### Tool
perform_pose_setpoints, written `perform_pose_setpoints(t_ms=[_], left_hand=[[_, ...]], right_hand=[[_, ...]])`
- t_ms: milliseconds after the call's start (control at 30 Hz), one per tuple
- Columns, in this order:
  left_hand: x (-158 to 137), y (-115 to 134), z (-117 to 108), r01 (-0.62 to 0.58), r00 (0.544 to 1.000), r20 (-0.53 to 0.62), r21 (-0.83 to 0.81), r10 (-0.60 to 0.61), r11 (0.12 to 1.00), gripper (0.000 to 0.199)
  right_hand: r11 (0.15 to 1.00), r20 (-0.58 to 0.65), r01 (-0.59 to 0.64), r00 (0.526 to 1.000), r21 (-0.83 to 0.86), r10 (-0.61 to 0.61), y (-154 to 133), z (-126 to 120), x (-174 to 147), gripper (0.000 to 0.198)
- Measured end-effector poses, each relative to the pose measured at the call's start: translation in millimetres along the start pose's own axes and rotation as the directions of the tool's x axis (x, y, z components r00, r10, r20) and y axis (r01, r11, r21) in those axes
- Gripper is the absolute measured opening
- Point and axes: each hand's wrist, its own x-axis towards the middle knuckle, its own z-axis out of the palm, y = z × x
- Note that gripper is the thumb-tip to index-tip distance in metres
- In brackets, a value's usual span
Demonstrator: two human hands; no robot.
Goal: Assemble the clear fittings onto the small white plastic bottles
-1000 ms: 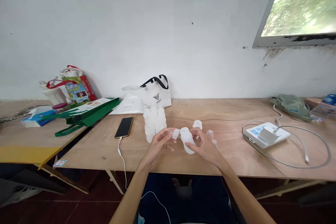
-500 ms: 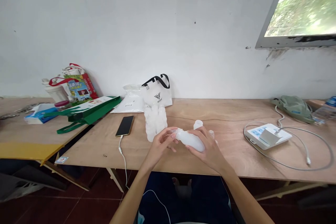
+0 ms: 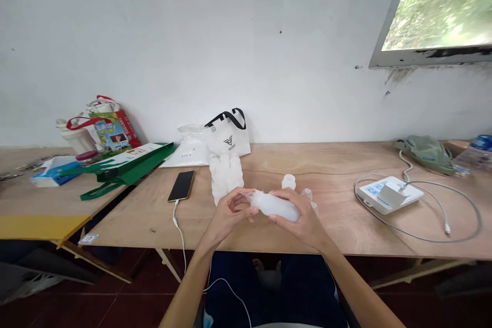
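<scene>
A translucent white plastic bottle (image 3: 280,207) lies sideways above the front of the table, its neck toward the left. My right hand (image 3: 305,215) wraps round its body from the right. At the neck end, my left hand (image 3: 232,210) has its fingers and thumb closed on a clear cap (image 3: 250,197); whether the cap sits fully on the neck I cannot tell. Just behind my right hand stands another white bottle (image 3: 288,181), partly hidden. Clear caps (image 3: 307,193) lie beside that hand. Beyond my left hand is a group of white bottles (image 3: 226,174).
A phone (image 3: 181,185) on a charging cable lies to the left. Behind are a white tote bag (image 3: 228,138), a white plastic package (image 3: 184,151) and a green bag (image 3: 130,164). At right, a white power strip (image 3: 388,195) sits with a looped cable near a grey-green pouch (image 3: 426,154).
My left fingers have shifted round the clear cap at the bottle's neck. The bottle stays in my right hand, and the camera view has turned slightly.
</scene>
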Motion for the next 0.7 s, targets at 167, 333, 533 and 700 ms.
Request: perform_pose_setpoints(t_ms=[167, 333, 533, 700], left_hand=[[-6.1, 11.9, -8.2, -0.04, 0.988, 0.149, 0.067, 0.03, 0.997, 0.046], [-4.9, 10.2, -5.5, 0.01, 1.0, -0.009, 0.117, -0.01, 0.993, 0.041], [-8.0, 10.7, -10.9, -0.026, 0.995, 0.096, 0.073, 0.019, 0.997, 0.083], [-3.6, 4.5, -6.5, 0.044, 0.999, 0.022, 0.172, -0.049, 0.984, 0.044]], right_hand=[[0.92, 0.207, -0.269, 0.955, 0.286, 0.215, -6.8, -6.2, 3.6, 0.04], [0.96, 0.139, -0.231, 0.968, 0.156, 0.21, -7.1, -5.5, 2.8, 0.041], [0.963, 0.133, -0.263, 0.958, 0.061, 0.253, -6.8, -8.1, 3.5, 0.042], [0.983, 0.147, -0.184, 0.973, 0.019, 0.18, -7.7, -5.4, 4.0, 0.039]])
